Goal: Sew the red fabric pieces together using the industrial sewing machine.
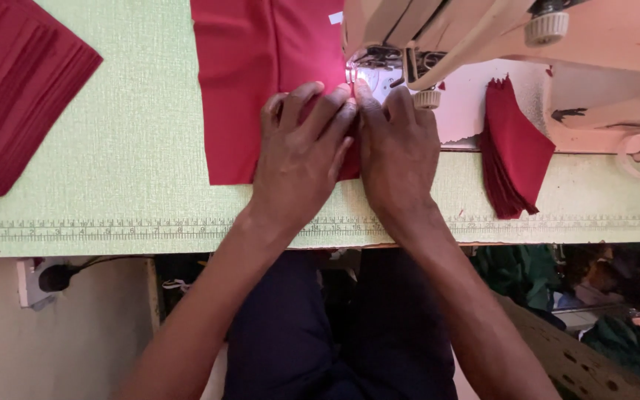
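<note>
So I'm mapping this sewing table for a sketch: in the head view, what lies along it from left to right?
Stack of red cloth pieces → red cloth under the needle → left hand → right hand → small pile of red pieces → sewing machine body.

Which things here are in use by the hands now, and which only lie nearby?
In use:
- left hand
- right hand
- red cloth
- sewing machine

Lying about:
- stack of red pieces
- small red pile
</note>
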